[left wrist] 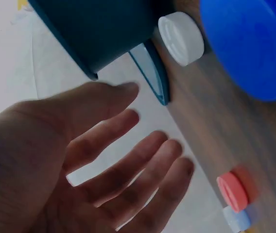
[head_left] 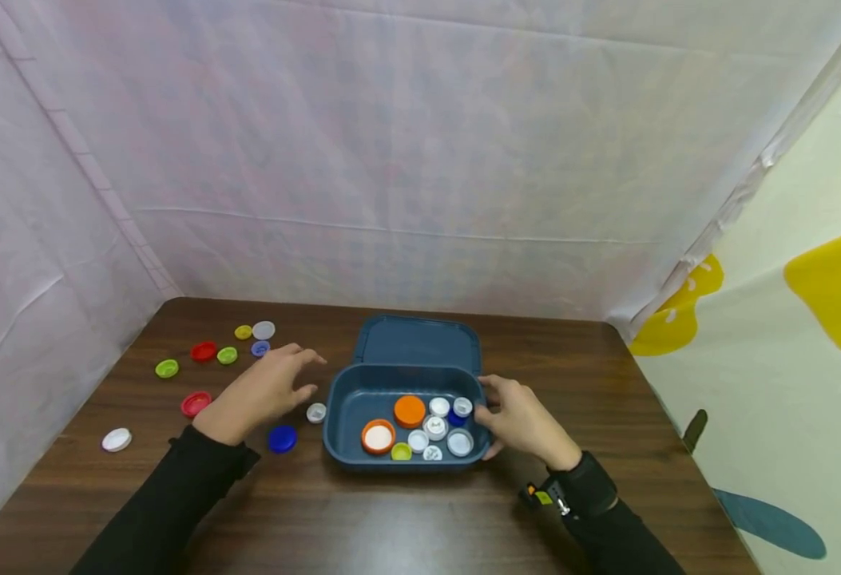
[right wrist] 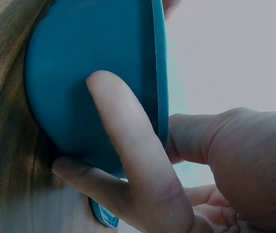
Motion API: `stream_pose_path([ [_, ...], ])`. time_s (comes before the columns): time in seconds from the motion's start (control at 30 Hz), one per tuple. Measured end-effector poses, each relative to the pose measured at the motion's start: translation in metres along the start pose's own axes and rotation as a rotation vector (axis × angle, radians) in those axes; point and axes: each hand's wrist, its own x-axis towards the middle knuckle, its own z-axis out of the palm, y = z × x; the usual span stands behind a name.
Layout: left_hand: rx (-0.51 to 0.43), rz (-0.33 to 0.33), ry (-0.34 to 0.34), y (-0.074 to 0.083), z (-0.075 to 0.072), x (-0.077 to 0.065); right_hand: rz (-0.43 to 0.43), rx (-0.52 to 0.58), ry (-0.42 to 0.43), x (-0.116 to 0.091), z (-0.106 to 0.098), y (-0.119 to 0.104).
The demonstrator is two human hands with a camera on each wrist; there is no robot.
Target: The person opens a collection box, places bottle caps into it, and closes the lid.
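A blue-grey plastic box (head_left: pixel 341 415) stands on the table, its lid (head_left: pixel 418 342) laid back behind it. Inside are two orange bottle caps (head_left: pixel 410 410), several white caps (head_left: pixel 435 428), and blue and yellow-green ones. My right hand (head_left: pixel 524 419) grips the box's right wall, thumb over the rim; in the right wrist view a finger (right wrist: pixel 128 126) lies along the outer side. Left of the box, my left hand (head_left: pixel 269 391) hovers with spread, slightly bent fingers and holds nothing. Close to it are a white cap (head_left: pixel 315 413) and a blue cap (head_left: pixel 282 439).
Farther left lie two red caps (head_left: pixel 204 351), two green caps (head_left: pixel 167 368), a yellow cap (head_left: pixel 243 331), a light-blue cap (head_left: pixel 260 348) and white caps (head_left: pixel 117 439). A white cloth (head_left: pixel 391 160) hangs behind the wooden table (head_left: pixel 420 527).
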Motion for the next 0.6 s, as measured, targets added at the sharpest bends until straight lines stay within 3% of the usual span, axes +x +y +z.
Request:
stream_pose_path([
  [0.2,-0.021,-0.017,-0.122,-0.005,0.009,0.0,0.011,0.011,0.002,0.001,-0.001,0.0],
  [0.6,0.023,0.012,-0.159,0.002,0.01,-0.002,-0.005,0.009,-0.016,0.0,-0.002,0.001],
])
